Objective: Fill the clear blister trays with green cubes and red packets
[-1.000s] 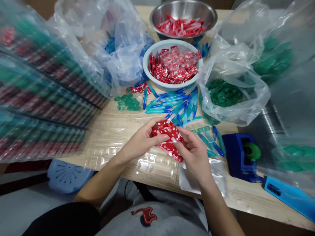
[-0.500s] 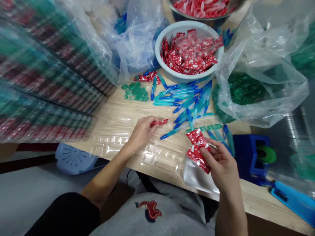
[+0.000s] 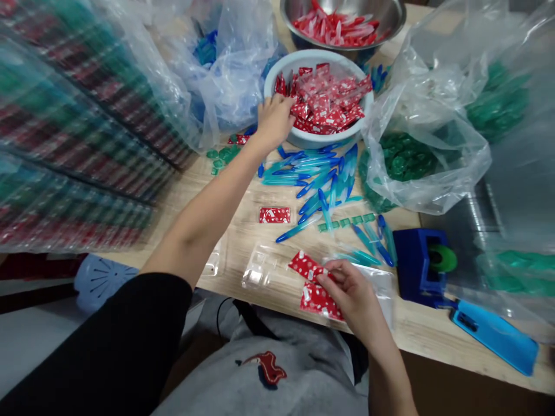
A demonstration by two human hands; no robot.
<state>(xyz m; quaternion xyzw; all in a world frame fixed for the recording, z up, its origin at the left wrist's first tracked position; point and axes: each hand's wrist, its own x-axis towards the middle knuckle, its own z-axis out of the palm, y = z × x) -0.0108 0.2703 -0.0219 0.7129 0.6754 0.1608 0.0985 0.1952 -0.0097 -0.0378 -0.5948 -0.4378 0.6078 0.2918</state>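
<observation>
- Now the L hand [image 3: 275,120] is at the near-left edge of the pale blue bowl [image 3: 321,141], by the bowl's red packs [image 3: 332,101]. Its fingers bend down over the rim; can't tell if they pinch one.
- The R hand [image 3: 353,293] pinches the held packs [image 3: 319,300], red w/ white dots, btw thumb & fingers, low over the front of the table [image 3: 433,342].
- One lone pack [image 3: 274,215] lies flat in the middle, near the blue sticks [image 3: 321,173].
- The L arm [image 3: 203,214] goes across the table & hides some of the clear trays [image 3: 260,271] and maybe some green bits [image 3: 223,157]. The R hand hides part of a shiny sheet [image 3: 385,292].
- Behind the bowl is a metal bowl [image 3: 395,26] w/ red & pink sticks.
- On the R side: a see-through bag [image 3: 459,185] w/ green pcs, a dark blue tape holder [image 3: 407,271] & a bright blue flat thing [image 3: 498,340]. On the L: tall stacks [image 3: 73,150], too blurry to count.
- Diff. from 0.5 s ago: the L hand had a small red pack over the table; now it's up at the bowl, & the lone pack is lying down. The R hand still has its packs.
</observation>
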